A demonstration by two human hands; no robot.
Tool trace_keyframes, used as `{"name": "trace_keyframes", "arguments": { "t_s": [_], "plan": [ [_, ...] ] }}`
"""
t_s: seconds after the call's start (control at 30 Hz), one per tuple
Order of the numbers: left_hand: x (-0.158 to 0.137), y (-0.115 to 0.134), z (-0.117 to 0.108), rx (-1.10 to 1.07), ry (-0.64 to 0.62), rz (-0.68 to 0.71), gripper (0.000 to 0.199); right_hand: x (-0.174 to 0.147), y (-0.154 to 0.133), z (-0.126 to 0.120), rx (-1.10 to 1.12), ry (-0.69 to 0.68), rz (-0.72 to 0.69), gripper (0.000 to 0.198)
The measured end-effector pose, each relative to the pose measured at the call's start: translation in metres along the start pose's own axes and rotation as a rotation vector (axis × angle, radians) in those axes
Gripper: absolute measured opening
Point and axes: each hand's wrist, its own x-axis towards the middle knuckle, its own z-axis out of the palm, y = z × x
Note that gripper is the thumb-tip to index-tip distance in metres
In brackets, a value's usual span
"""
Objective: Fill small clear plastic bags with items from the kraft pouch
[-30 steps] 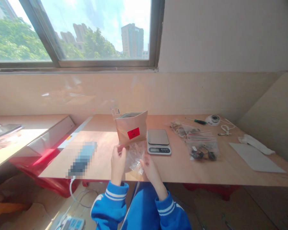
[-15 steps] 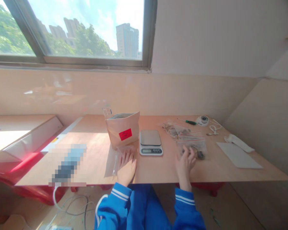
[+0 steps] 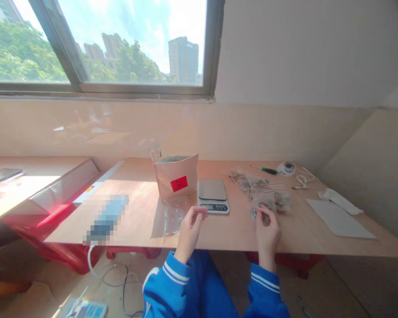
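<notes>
My left hand [image 3: 190, 229] is over the table at the front left corner of a white digital scale [image 3: 212, 191]. Its fingertips are pressed together; whatever they hold, if anything, does not show. My right hand [image 3: 267, 227] pinches a small shiny silvery piece [image 3: 253, 213] between thumb and fingers, in front of several zip bags [image 3: 252, 181] with dark contents. Behind my left hand, a clear plastic bag [image 3: 174, 218] lies flat. An upright kraft paper pouch [image 3: 178, 176] with a red label stands open beside the scale, whose pan holds nothing.
Toward the back right lie a green-handled screwdriver [image 3: 268, 170], a white dome camera [image 3: 286, 168] and its cable. A white sheet [image 3: 340, 218] and a white wrapped item [image 3: 341, 201] are at the right. On the left is a blurred-out device [image 3: 106, 220] with a white cable.
My left hand has lifted off the clear plastic bag and moved right, its fingers drawn together. My right hand has gone from loosely spread over the zip bags to pinching the shiny piece.
</notes>
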Motion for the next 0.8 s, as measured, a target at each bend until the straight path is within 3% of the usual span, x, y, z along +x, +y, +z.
{"name": "trace_keyframes", "arguments": {
  "t_s": [0.1,0.2,0.33,0.5,0.67,0.8],
  "plan": [
    [-0.003,0.017,0.014,-0.093,-0.029,0.011,0.025,0.000,-0.041,0.000,0.254,-0.204,0.054,0.017],
    [-0.004,0.037,0.017,-0.155,0.060,-0.007,0.028,-0.007,-0.081,0.004,0.447,-0.425,0.076,0.010],
    [-0.002,0.050,0.006,-0.313,0.135,-0.187,0.039,-0.020,-0.112,0.013,0.569,-0.743,0.045,0.007],
    [0.001,0.045,-0.013,-0.380,0.175,-0.448,0.045,-0.031,-0.121,0.022,0.585,-0.984,-0.010,0.012],
    [0.000,0.033,-0.019,-0.300,0.116,-0.431,0.029,-0.035,-0.121,0.026,0.609,-1.119,-0.010,0.021],
    [-0.001,0.026,-0.021,-0.375,0.100,-0.533,0.028,-0.032,-0.120,0.023,0.636,-1.177,-0.047,0.029]
  ]
}}
